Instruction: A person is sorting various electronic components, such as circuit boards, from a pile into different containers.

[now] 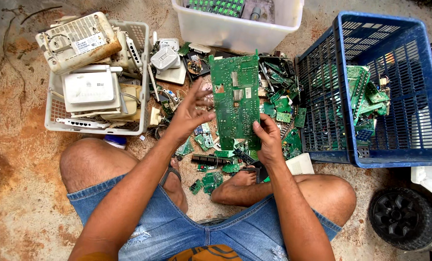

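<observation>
A large green circuit board (pixel 235 99) is held upright in front of me, above a pile of smaller green boards on the ground. My right hand (pixel 268 140) grips its lower right edge with thumb and fingers. My left hand (pixel 189 112) touches the board's left edge, fingers spread apart and not closed around it. I sit on the ground with my knees apart and my feet under the pile.
A white basket (pixel 54 113) of old white routers stands at the left. A blue crate (pixel 400 92) with several green boards stands at the right. A white tub (pixel 238 29) is behind the pile. A black wheel (pixel 403 218) lies at the lower right.
</observation>
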